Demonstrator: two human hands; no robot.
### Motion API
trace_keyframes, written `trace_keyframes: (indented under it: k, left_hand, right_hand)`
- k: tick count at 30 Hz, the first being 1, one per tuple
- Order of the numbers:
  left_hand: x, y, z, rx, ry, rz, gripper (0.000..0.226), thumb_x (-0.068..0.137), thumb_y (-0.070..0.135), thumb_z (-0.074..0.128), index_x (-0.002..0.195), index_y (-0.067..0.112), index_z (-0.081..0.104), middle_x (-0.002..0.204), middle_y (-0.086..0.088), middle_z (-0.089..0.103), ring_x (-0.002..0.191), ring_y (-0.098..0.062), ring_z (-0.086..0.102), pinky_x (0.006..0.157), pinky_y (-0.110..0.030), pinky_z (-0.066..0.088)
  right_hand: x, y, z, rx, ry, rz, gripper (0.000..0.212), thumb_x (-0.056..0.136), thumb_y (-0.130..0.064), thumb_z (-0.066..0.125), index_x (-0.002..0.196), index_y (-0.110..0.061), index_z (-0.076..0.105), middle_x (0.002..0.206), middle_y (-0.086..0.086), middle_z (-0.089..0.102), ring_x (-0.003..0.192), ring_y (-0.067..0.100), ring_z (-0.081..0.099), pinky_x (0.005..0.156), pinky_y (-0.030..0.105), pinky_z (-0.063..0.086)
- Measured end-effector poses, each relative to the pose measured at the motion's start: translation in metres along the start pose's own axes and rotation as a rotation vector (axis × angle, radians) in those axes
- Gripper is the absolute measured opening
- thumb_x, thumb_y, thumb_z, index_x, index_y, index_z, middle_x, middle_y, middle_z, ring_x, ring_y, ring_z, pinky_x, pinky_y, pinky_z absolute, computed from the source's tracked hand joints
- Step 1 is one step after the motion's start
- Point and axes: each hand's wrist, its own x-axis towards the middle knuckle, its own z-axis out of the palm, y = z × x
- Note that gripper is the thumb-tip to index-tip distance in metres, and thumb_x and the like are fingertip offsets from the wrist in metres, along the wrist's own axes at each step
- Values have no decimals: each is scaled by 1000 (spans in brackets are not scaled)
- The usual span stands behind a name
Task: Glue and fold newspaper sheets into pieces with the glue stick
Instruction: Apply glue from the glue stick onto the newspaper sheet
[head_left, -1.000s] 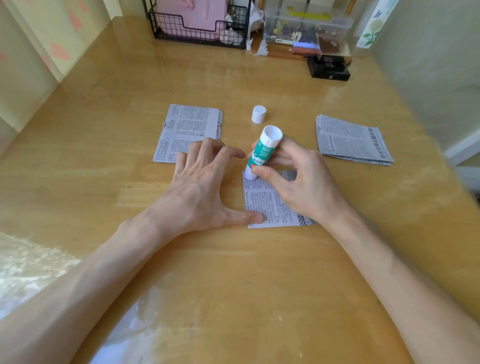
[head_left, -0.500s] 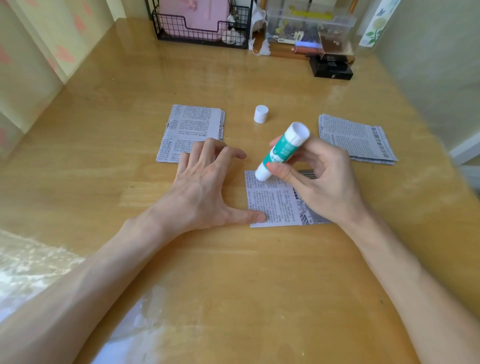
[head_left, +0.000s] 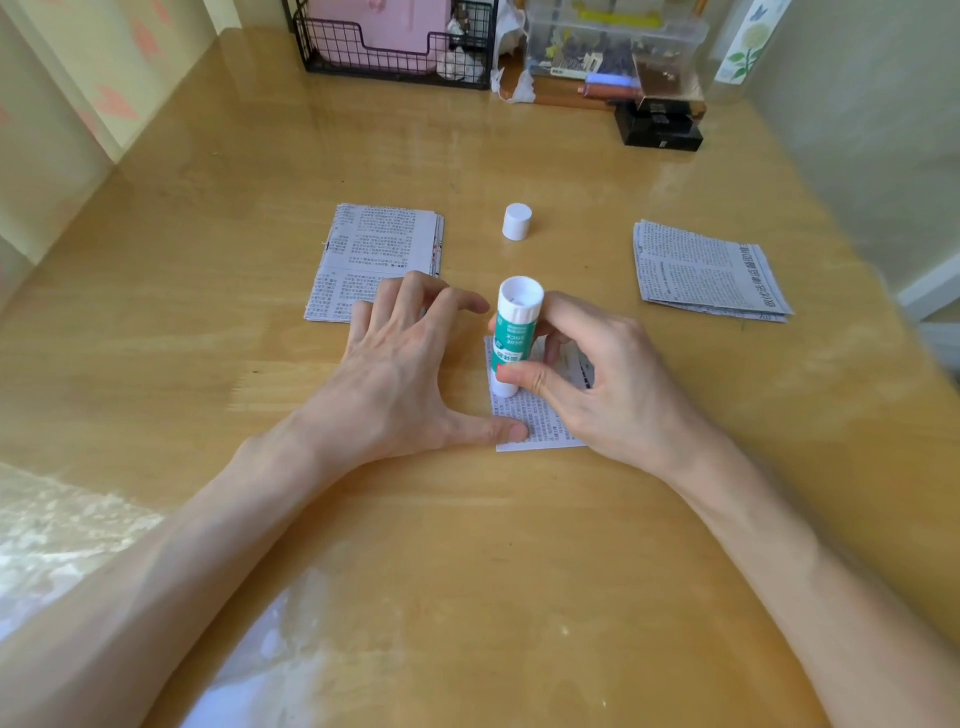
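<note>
A small folded newspaper piece (head_left: 537, 426) lies on the wooden table (head_left: 467, 545) in the middle. My right hand (head_left: 608, 389) grips a green and white glue stick (head_left: 511, 338), its lower end down on the piece near the left edge. My left hand (head_left: 400, 374) lies spread on the table beside the piece, and its thumb presses the piece's near left corner. The glue stick's white cap (head_left: 517, 222) stands apart, farther back on the table.
A stack of folded newspaper pieces (head_left: 374, 249) lies at the left, partly under my left fingers. Another newspaper stack (head_left: 706, 273) lies at the right. A black wire basket (head_left: 395, 47), a clear plastic box (head_left: 618, 47) and a black box (head_left: 657, 127) line the back edge.
My right hand has brought the glue stick back to the left and more upright, from the piece's top edge to its left side. My left hand has stayed in place.
</note>
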Motion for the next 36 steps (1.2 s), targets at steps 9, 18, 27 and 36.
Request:
trace_keyframes:
  k: [9, 18, 27, 36]
  left_hand:
    - [0, 0, 2, 6, 8, 2, 118, 47, 103, 53, 145, 39, 37, 123, 17, 24, 122, -12, 28, 97, -25, 16]
    - [1, 2, 0, -48, -18, -34, 132, 43, 101, 55, 155, 39, 25, 127, 14, 31, 126, -14, 30, 105, -32, 24]
    - [0, 1, 0, -59, -18, -26, 122, 43, 101, 60, 146, 39, 36, 129, 12, 35, 125, -13, 31, 103, -27, 19]
    - [-2, -1, 0, -75, 13, 44, 91, 48, 99, 59, 122, 47, 48, 120, 13, 32, 109, -7, 26, 96, -28, 21]
  right_hand:
    - [9, 7, 8, -71, 96, -33, 24, 96, -20, 77, 109, -2, 67, 100, 3, 70, 83, 16, 63, 79, 35, 52]
    - [21, 11, 8, -100, 150, -56, 24, 95, -17, 78, 110, -2, 67, 99, 4, 70, 86, 13, 65, 82, 24, 52]
    - [20, 12, 4, 47, 399, 11, 22, 96, -14, 77, 113, -4, 69, 104, 1, 75, 94, 18, 72, 88, 34, 58]
    - [7, 7, -33, 195, 507, 126, 20, 98, -14, 75, 117, -14, 66, 105, -16, 75, 102, 14, 75, 91, 28, 57]
